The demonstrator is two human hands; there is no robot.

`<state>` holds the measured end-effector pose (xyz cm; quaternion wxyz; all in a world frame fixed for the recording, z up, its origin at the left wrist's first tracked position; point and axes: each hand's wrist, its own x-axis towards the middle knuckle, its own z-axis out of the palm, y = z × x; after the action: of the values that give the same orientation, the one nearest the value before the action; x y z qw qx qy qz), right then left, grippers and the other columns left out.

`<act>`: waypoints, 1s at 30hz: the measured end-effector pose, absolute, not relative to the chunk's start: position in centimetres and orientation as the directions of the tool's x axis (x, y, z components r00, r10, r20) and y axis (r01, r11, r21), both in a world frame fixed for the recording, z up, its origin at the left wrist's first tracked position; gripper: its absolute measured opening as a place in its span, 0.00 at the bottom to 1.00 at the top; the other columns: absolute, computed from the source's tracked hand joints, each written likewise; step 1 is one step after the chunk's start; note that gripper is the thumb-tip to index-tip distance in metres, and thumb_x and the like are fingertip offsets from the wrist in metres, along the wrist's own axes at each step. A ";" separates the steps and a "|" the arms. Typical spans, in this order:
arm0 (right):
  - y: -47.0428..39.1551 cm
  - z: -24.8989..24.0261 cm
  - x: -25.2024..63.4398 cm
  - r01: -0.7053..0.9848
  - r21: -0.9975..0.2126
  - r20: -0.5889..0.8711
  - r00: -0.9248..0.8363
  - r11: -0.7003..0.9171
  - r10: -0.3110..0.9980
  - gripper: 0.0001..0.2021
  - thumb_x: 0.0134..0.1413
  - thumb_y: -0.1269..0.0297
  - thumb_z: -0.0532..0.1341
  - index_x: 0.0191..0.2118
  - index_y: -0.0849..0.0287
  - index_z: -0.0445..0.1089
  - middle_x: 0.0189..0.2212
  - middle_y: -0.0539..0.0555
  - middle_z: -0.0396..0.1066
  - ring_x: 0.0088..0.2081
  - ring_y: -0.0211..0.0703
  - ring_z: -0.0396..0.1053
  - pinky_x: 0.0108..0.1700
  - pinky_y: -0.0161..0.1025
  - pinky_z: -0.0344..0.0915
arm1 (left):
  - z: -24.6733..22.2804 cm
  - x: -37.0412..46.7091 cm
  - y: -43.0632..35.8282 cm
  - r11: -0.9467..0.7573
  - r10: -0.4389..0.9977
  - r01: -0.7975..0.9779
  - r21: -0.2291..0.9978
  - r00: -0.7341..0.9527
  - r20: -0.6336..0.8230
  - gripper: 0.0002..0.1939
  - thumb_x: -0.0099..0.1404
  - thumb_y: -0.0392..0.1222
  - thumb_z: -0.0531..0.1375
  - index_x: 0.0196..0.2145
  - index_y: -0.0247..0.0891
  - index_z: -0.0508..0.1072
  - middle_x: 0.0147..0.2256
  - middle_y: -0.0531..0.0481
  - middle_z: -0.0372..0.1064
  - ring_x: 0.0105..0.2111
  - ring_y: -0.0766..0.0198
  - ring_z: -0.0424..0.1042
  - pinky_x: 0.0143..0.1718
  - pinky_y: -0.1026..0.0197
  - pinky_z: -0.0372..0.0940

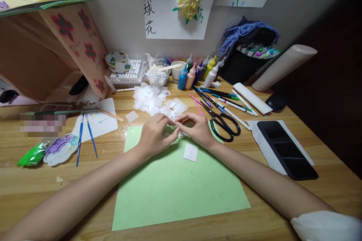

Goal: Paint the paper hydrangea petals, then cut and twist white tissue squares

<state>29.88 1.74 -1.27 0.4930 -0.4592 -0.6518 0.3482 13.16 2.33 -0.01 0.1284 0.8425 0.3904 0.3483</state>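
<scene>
My left hand (158,134) and my right hand (197,128) meet over the far edge of a light green sheet (181,192). Between their pinched fingertips is a small piece of white paper (177,123), seen nearly edge-on. Both hands are closed on it, thumbs against fingers. Just below my right hand, a white paper square (190,152) lies flat on the green sheet. Beyond my hands spreads a loose heap of white paper squares (149,98). Part of another white piece shows beneath the fingers, mostly covered.
Black-handled scissors (223,122) and several pens (232,115) lie right of my right hand. A phone (285,148) rests farther right. Paint bottles (194,75) line the back. Left are paintbrushes (80,139), a paint palette (60,150) and a decorated cardboard box (76,45).
</scene>
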 end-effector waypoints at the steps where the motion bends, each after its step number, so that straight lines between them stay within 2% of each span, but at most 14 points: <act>1: 1.6 -1.2 29.9 0.285 -0.883 0.360 -0.098 0.372 0.928 0.01 0.47 0.70 0.62 0.30 0.58 0.72 0.27 0.51 0.74 0.29 0.38 0.71 0.31 0.36 0.68 | 0.1 13.2 2.3 -0.646 0.762 0.560 0.519 0.450 0.465 0.08 0.61 0.43 0.57 0.31 0.35 0.69 0.30 0.47 0.68 0.32 0.61 0.66 0.33 0.59 0.60; 7: 1.4 -0.9 29.9 0.458 -0.647 0.601 -0.186 0.610 0.777 0.03 0.49 0.72 0.61 0.30 0.58 0.70 0.25 0.51 0.72 0.29 0.39 0.69 0.32 0.38 0.66 | 0.4 13.2 2.3 -0.519 0.842 0.475 0.711 0.425 0.332 0.06 0.61 0.41 0.56 0.28 0.36 0.69 0.28 0.50 0.66 0.30 0.64 0.65 0.32 0.62 0.59; 11: 1.3 -0.9 29.9 0.484 -0.569 0.656 -0.220 0.665 0.722 0.05 0.51 0.74 0.59 0.32 0.57 0.70 0.27 0.52 0.73 0.31 0.40 0.69 0.34 0.38 0.66 | 0.3 13.2 2.6 -0.479 0.856 0.422 0.770 0.420 0.302 0.05 0.60 0.38 0.56 0.27 0.36 0.69 0.28 0.51 0.66 0.30 0.65 0.65 0.32 0.62 0.59; 19: 1.1 -0.3 29.7 0.474 -0.650 0.585 -0.187 0.595 0.789 0.07 0.50 0.68 0.61 0.38 0.59 0.69 0.28 0.53 0.70 0.30 0.40 0.67 0.32 0.38 0.65 | 0.2 13.1 2.8 -0.444 0.869 0.371 0.816 0.402 0.290 0.06 0.61 0.37 0.55 0.29 0.37 0.71 0.29 0.50 0.68 0.31 0.65 0.66 0.32 0.62 0.59; 23: 1.2 -0.4 29.7 0.452 -0.699 0.538 -0.177 0.554 0.824 0.01 0.53 0.67 0.59 0.32 0.58 0.68 0.27 0.52 0.68 0.30 0.39 0.65 0.32 0.37 0.63 | 0.4 13.0 2.7 -0.462 0.870 0.403 0.790 0.380 0.315 0.06 0.62 0.38 0.56 0.27 0.37 0.69 0.27 0.51 0.66 0.29 0.66 0.64 0.30 0.63 0.58; 30: 1.8 -0.9 30.0 0.317 -0.863 0.383 -0.095 0.393 0.919 0.04 0.55 0.64 0.58 0.31 0.57 0.64 0.28 0.50 0.65 0.31 0.38 0.65 0.34 0.36 0.63 | 0.3 13.0 2.8 -0.464 0.875 0.445 0.766 0.367 0.316 0.06 0.60 0.35 0.55 0.26 0.38 0.64 0.26 0.53 0.63 0.28 0.66 0.62 0.30 0.63 0.56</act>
<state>29.97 1.76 -0.90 0.4923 -0.4584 -0.6739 0.3055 13.04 2.80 0.33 0.2932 0.7730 0.4268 0.3665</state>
